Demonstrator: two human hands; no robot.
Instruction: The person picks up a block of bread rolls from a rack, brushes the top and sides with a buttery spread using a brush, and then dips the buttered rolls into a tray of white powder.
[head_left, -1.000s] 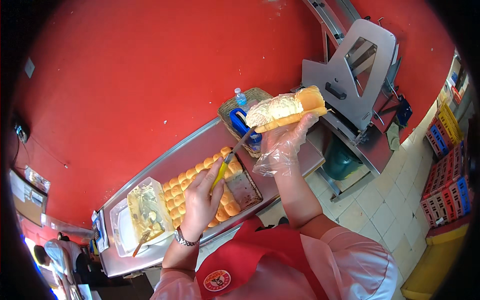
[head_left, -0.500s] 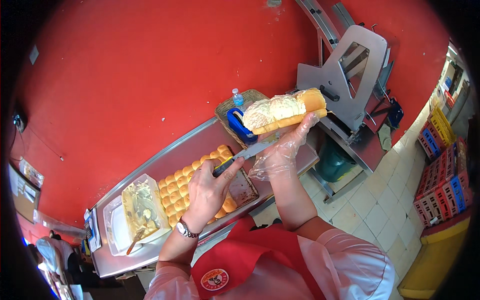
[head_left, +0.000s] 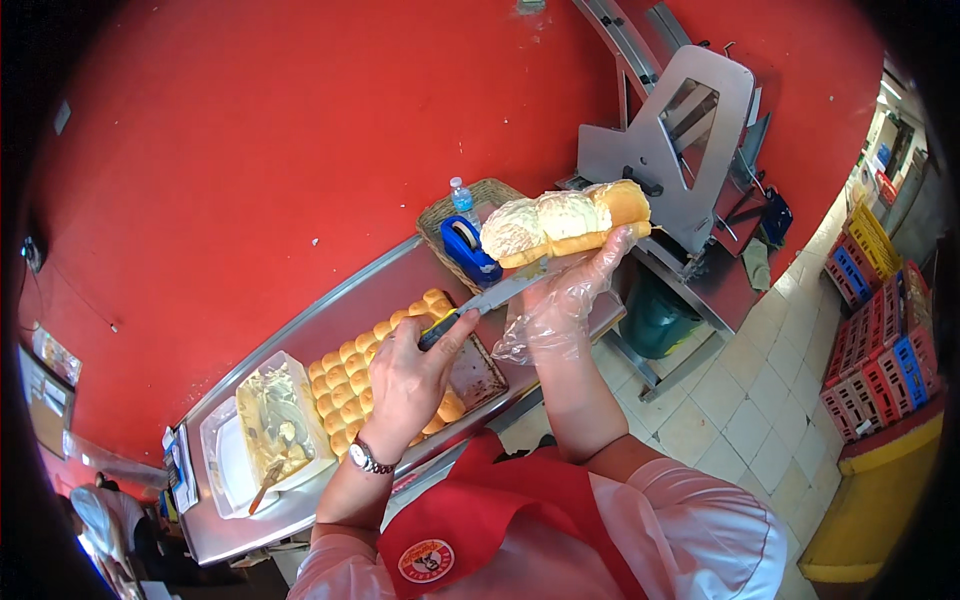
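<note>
My right hand (head_left: 565, 305), in a clear plastic glove, holds up a strip of joined bread rolls (head_left: 625, 205) from below. Pale cream (head_left: 512, 232) coats the left and middle of the strip; the right end is mostly bare golden crust. My left hand (head_left: 408, 378), ungloved with a watch at the wrist, is closed round the black and yellow handle of a knife (head_left: 495, 297). The smeared blade points up to the right, its tip just under the bread's lower edge. Whether it touches the bread I cannot tell.
Golden rolls (head_left: 345, 385) fill much of a baking tray (head_left: 480, 375) on the metal table. Left of them is a plastic tub (head_left: 325, 455) of cream with a spatula (head_left: 264, 488). Behind are a basket (head_left: 432, 225), bottle and blue tape dispenser (head_left: 462, 245). A metal machine (head_left: 650, 150) stands right.
The knife blade has shifted slightly up toward the bread's underside. Both hands keep their grips, and the whole view has moved a little.
</note>
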